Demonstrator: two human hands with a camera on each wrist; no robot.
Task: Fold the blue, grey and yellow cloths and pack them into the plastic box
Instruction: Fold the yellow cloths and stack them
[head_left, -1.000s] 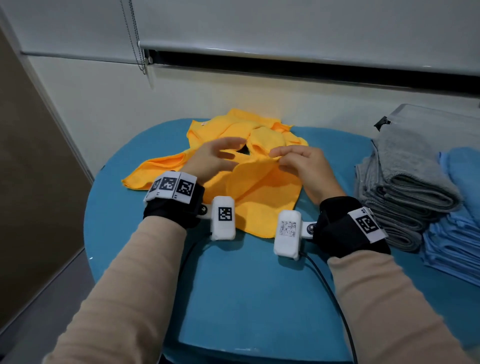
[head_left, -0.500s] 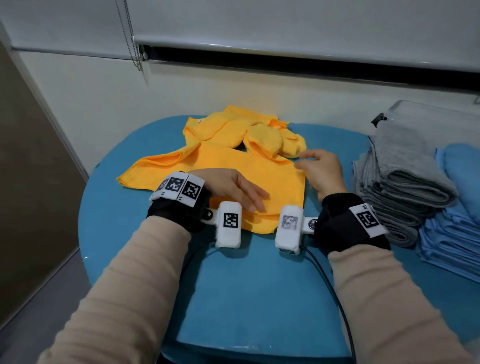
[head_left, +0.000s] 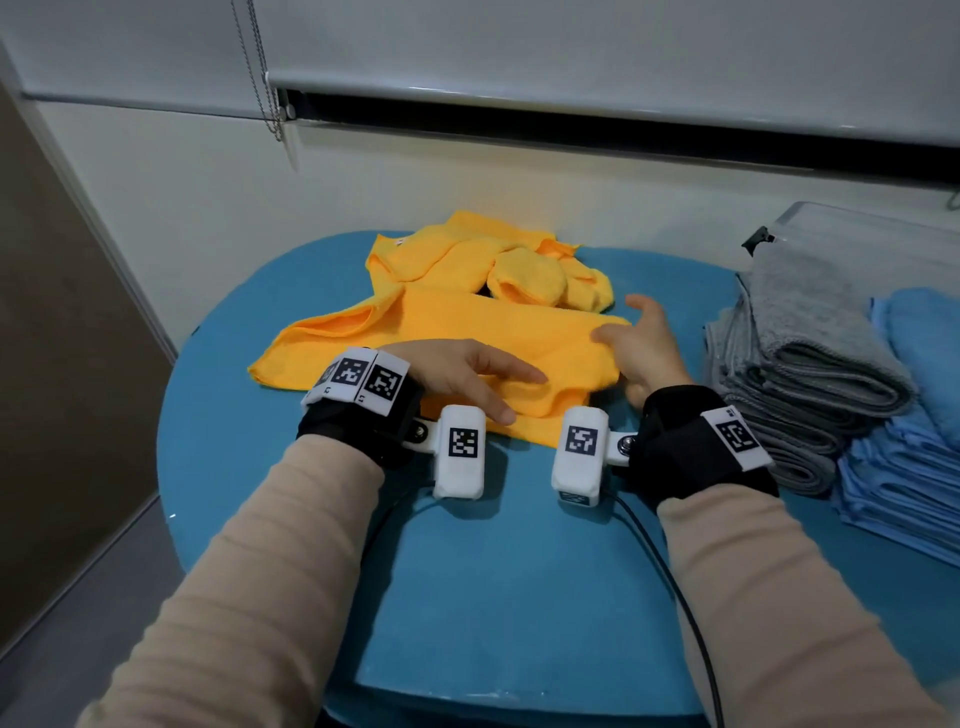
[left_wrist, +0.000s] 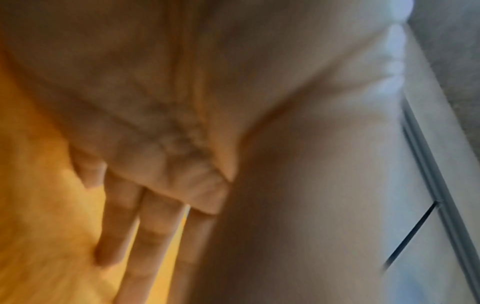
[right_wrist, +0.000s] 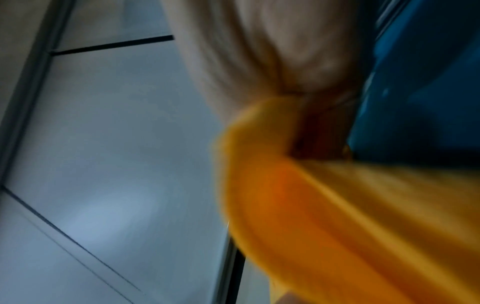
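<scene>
A yellow cloth (head_left: 457, 338) lies spread on the blue table (head_left: 519, 571), with more crumpled yellow cloths (head_left: 493, 265) behind it. My left hand (head_left: 467, 379) presses flat on its near part, fingers (left_wrist: 116, 216) straight. My right hand (head_left: 639, 348) is at the cloth's right edge, fingers on top and thumb underneath, pinching it. The blurred right wrist view shows the yellow cloth (right_wrist: 337, 205) wrapped against that hand. Folded grey cloths (head_left: 810, 364) and folded blue cloths (head_left: 914, 441) are stacked at the right. The clear plastic box (head_left: 857, 234) stands behind them.
The table is rounded, with its front edge (head_left: 519, 696) close to me and a wall right behind it. A blind cord (head_left: 260, 78) hangs at the back left. Cables run from both wrist cameras across the table's near part.
The yellow cloth has been drawn out of the heap and laid flat. My left hand came down onto its near part, and my right hand moved to its right edge.
</scene>
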